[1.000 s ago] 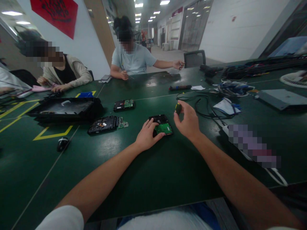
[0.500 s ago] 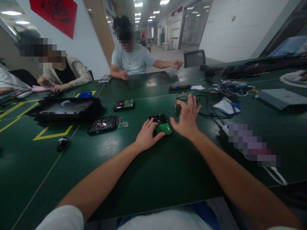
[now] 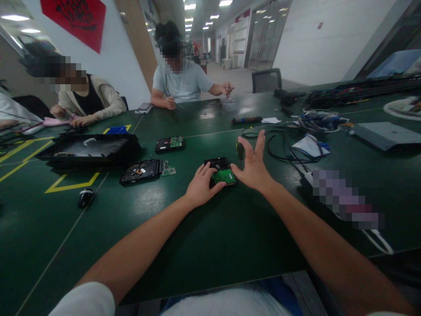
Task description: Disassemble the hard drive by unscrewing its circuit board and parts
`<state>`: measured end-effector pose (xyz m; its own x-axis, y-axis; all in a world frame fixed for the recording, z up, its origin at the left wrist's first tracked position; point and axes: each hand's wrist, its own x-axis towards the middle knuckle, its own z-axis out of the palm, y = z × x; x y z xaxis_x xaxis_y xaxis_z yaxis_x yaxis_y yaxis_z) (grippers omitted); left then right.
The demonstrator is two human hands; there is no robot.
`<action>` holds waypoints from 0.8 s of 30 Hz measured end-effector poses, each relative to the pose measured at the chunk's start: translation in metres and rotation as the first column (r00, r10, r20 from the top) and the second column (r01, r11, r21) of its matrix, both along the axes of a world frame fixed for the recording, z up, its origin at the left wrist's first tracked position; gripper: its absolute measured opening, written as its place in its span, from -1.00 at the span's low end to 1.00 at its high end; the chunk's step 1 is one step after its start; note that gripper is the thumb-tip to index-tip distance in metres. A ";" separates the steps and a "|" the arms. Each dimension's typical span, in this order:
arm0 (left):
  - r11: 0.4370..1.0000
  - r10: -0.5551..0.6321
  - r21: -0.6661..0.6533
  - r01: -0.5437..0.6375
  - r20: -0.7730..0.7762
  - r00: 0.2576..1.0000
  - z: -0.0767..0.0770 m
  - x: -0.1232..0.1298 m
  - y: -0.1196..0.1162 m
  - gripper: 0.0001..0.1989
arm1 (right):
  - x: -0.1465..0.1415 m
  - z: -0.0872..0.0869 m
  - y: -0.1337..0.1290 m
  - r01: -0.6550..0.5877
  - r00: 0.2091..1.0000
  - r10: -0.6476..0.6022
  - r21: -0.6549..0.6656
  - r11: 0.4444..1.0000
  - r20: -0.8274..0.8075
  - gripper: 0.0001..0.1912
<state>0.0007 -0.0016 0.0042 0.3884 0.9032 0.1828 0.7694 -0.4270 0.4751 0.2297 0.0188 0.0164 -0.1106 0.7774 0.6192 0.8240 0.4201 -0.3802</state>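
Observation:
A black hard drive (image 3: 215, 163) with a green circuit board (image 3: 225, 177) lies flat on the table before me. My left hand (image 3: 203, 185) grips its left side, fingers over the far edge and thumb along the near edge. At the drive's right side is my right hand (image 3: 254, 169), open with fingers spread and raised; its thumb tip is close to the drive's right edge, and contact is unclear. Partly hidden behind that hand is a yellow-and-black handle (image 3: 240, 150). Further left lie another hard drive (image 3: 169, 144) and an opened drive (image 3: 141, 172) with a loose circuit board (image 3: 169, 168).
A black tray (image 3: 88, 147) stands at left, with a computer mouse (image 3: 86, 198) nearer. Black cables (image 3: 279, 153), a white cloth (image 3: 310, 145), a power strip (image 3: 342, 197) and a grey box (image 3: 388, 135) are at right. Two co-workers (image 3: 179, 81) sit across the table.
My right hand has moved slightly left, its thumb closer to the drive. My left hand and the drive stay put. The co-worker opposite has drawn one hand inward.

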 end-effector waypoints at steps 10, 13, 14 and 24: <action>1.000 0.000 -0.013 -0.001 -0.017 1.000 0.004 0.001 -0.002 -0.38 | 0.001 0.005 -0.003 0.059 0.998 -0.060 -0.029 0.998 -0.018 -0.09; 1.000 -0.001 -0.005 0.001 -0.009 1.000 0.003 0.001 -0.002 -0.40 | 0.002 0.007 -0.002 0.055 0.998 -0.057 -0.049 0.997 -0.029 -0.16; 1.000 0.000 -0.002 0.000 -0.005 1.000 0.003 0.001 -0.002 -0.40 | 0.002 0.009 -0.002 0.052 0.998 -0.054 -0.065 0.997 -0.034 -0.19; 1.000 0.005 -0.012 -0.005 -0.011 1.000 0.002 0.001 -0.001 -0.39 | 0.007 0.006 0.003 0.013 0.992 -0.008 0.044 0.999 -0.123 -0.29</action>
<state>0.0022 -0.0025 0.0062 0.3856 0.9073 0.1678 0.7766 -0.4173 0.4719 0.2364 0.0214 0.0222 -0.0238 0.7492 0.6619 0.7770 0.4305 -0.4593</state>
